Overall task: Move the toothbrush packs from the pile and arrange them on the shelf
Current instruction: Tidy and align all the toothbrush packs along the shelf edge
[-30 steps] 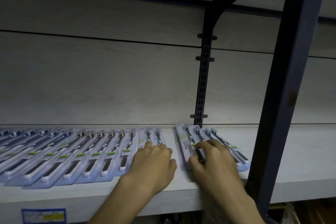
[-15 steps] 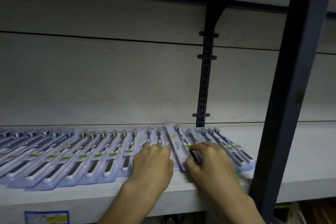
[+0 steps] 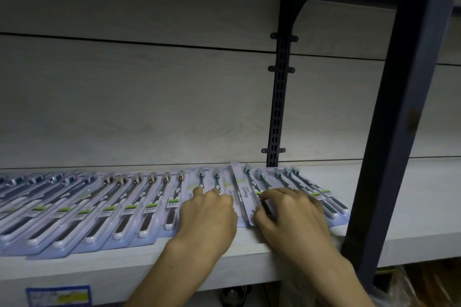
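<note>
A pale wood-grain shelf [image 3: 399, 209] is shown beneath a second board, backed by a panelled wall [image 3: 137, 107]. A dark metal upright [image 3: 396, 117] is seen at the front right, and a slotted bracket rail [image 3: 277, 107] is fixed to the wall behind. Along the shelf a row of toothbrush packs [image 3: 107, 209] is laid flat, each overlapping the next, running from the left edge of view to the middle. A smaller fanned group of packs [image 3: 311, 189] is placed just to the right of this row (its leftmost pack, printed with a brand name, is tilted up over the row's last pack). The left hand [image 3: 208, 217] is laid palm down on the row's right end, its fingers bent with the tips pressed onto the pack. The right hand [image 3: 289, 214] is set on the fanned group, its fingers curled over the packs and the thumb at the near edge of the tilted pack. A blue price label [image 3: 58, 295] is fixed to the shelf's front lip at lower left.
</note>
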`<state>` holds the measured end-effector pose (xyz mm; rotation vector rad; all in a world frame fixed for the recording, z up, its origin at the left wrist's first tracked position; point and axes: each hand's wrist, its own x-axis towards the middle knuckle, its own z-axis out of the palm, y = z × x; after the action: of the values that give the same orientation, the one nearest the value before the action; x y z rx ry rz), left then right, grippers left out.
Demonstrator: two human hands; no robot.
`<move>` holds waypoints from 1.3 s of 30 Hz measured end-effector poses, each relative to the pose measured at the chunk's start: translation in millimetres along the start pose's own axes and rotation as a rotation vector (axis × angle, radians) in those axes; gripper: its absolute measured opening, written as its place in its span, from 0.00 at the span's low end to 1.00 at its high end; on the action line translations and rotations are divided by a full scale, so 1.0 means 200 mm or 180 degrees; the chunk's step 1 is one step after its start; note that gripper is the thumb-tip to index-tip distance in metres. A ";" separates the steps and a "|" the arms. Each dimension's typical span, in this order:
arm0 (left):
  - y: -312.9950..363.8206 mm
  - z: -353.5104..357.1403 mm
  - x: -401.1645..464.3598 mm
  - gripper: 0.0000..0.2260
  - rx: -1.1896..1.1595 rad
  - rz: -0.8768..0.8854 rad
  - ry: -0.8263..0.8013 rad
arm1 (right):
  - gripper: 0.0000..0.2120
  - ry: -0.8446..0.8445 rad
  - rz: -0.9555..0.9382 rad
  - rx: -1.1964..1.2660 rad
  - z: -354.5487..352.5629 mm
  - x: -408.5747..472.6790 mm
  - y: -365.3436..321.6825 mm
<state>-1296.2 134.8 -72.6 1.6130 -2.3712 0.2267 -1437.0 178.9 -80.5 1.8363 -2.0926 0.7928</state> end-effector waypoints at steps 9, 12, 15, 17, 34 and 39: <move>0.06 0.00 0.02 0.15 0.0213 0.0265 0.0141 | 0.11 0.0185 0.0178 0.0077 0.01 0.02 0.02; 0.07 0.02 0.04 0.13 -0.0148 0.0383 0.0175 | 0.12 0.0236 0.0244 0.0082 0.01 0.02 0.04; 0.08 0.03 0.05 0.12 -0.0534 0.0629 0.0143 | 0.11 0.0270 0.0314 0.0194 0.02 0.01 0.06; 0.09 0.04 0.06 0.11 -0.0693 0.0800 0.0041 | 0.11 0.0290 0.0333 0.0247 0.02 0.01 0.06; 0.12 0.06 0.11 0.12 -0.0637 0.0674 0.0101 | 0.14 -0.0071 -0.0171 0.0036 0.00 0.04 0.11; 0.13 0.05 0.11 0.07 -0.0813 0.0393 0.0196 | 0.14 -0.0003 -0.0184 0.0066 0.01 0.03 0.11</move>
<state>-1328.7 121.2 -74.9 1.3280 -2.3447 -0.0043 -1458.4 175.2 -83.7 1.8989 -2.0293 0.8026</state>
